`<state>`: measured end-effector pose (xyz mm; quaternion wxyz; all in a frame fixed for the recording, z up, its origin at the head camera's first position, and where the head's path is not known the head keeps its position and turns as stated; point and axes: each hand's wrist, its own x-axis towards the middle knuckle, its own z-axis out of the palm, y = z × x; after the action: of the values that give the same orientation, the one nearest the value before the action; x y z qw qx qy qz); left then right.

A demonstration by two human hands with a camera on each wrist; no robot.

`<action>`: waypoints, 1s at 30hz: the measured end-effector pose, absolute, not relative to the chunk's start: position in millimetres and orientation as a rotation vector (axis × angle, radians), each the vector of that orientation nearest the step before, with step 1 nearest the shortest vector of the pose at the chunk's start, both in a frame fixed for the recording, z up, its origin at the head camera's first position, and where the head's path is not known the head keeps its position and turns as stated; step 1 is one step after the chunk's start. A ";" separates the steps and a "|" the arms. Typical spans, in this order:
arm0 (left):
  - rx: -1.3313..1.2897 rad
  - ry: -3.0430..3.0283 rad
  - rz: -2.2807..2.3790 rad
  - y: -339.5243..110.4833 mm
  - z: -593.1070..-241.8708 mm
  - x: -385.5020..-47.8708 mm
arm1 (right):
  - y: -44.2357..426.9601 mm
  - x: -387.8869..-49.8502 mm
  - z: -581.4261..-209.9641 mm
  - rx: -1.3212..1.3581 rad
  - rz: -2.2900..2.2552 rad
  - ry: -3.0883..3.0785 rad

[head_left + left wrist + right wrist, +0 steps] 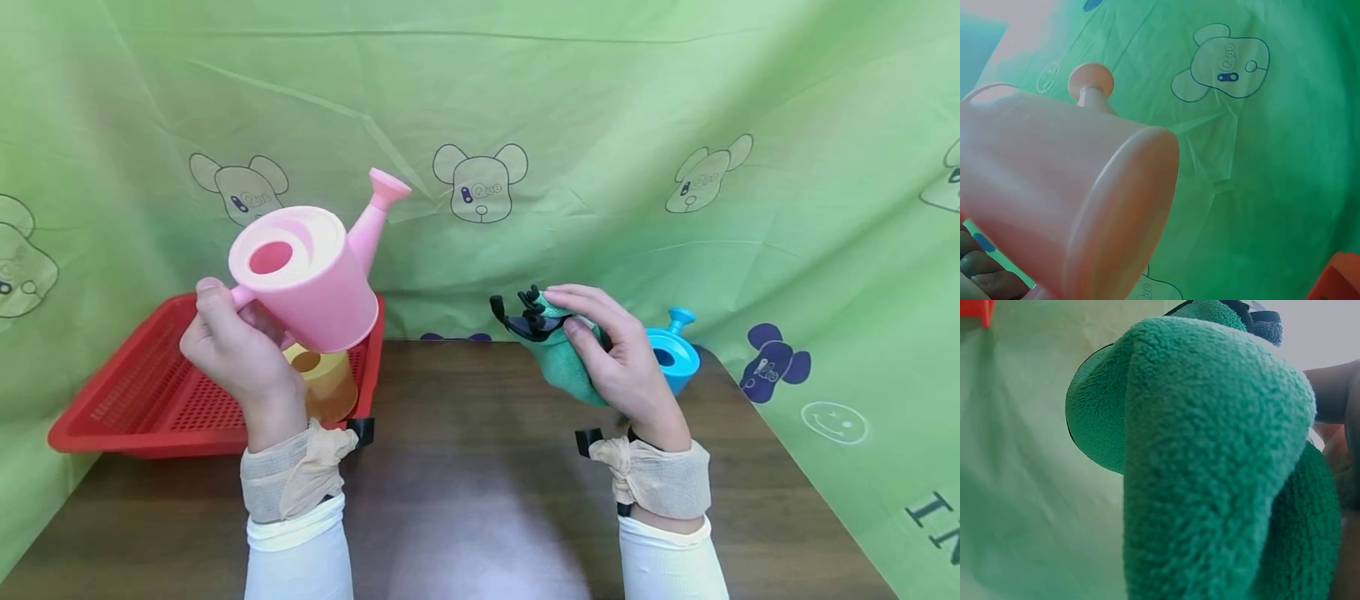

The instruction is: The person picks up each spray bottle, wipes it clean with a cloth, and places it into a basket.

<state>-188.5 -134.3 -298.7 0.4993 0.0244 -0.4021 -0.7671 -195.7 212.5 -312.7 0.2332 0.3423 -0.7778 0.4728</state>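
A pink watering can (318, 287) is held up by its handle in my left hand (243, 354), spout toward the upper right, above the red basket's right part. In the left wrist view the can (1054, 181) fills the left side, with curled fingers (988, 272) at the lower left corner. My right hand (626, 358) pinches a green fuzzy cloth item (566, 367) with black parts at its top, raised over the table. The green fabric (1210, 450) covers most of the right wrist view, and part of the hand shows at its right edge.
A red basket (142, 437) stands at the left of the brown table (465, 500), with a yellow watering can (330, 387) in its right part. Behind my right hand, a blue watering can (675, 354) stands near the table's back right. A green printed curtain (600, 75) hangs behind.
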 end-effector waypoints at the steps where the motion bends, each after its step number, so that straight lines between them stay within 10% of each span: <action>1: 0.067 -0.979 -1.854 -135.2 -299.1 -189.1 | 212.2 -195.8 -312.7 0.940 1.301 -2.135; 30: 0.450 -1.071 -1.817 -217.7 -314.5 -193.4 | 214.1 -198.8 -312.1 0.920 1.308 -2.158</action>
<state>-193.4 -217.7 -314.5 0.4728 0.1840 -0.4376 -0.7424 -198.8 214.1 -312.1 0.2257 0.3337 -0.7827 0.4745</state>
